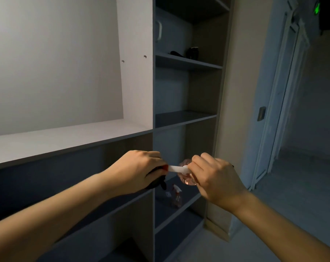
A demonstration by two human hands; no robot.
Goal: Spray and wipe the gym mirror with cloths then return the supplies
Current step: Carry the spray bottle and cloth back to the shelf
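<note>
White sprayer nozzle [176, 168] pointing left, horizontal

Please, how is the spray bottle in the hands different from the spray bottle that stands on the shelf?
The clear pinkish spray bottle with white nozzle held in the hands is up in the air, gripped by the right hand, with the left hand at its nozzle tip; the second clear pinkish spray bottle on the low grey shelf stands free, untouched. The held one is mostly hidden by fingers; the shelf one shows almost whole. Both look alike: pinkish body, white head.
</note>
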